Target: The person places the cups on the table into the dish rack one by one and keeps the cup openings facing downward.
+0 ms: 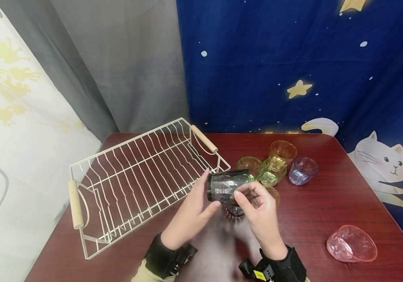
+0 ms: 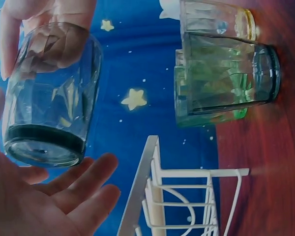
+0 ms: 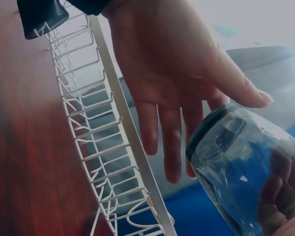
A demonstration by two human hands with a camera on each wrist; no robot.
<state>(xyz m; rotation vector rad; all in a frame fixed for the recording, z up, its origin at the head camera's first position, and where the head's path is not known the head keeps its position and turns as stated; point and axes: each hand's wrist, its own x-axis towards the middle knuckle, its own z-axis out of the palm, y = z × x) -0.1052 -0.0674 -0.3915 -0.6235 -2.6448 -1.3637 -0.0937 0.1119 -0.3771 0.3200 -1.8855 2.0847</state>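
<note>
My right hand (image 1: 260, 213) grips a dark grey faceted glass (image 1: 227, 186) near its rim end, thumb on the near side. The glass lies sideways in the air, its thick base towards the left. Beside that base is my left hand (image 1: 195, 209), its fingers extended and thumb apart. In the left wrist view the left hand (image 2: 54, 196) spreads its fingers under the glass base (image 2: 44, 147). Whether it touches the glass I cannot tell. Part of another clear, dark-tinted glass (image 1: 235, 210) shows below the held one, mostly hidden.
A white wire dish rack (image 1: 145, 158) with wooden handles stands on the left of the red-brown table (image 1: 314, 211). Behind the hands are a green glass (image 1: 248, 164), a yellow glass (image 1: 283, 150) and a blue-purple glass (image 1: 303, 171). A pink glass (image 1: 351, 244) is at the right.
</note>
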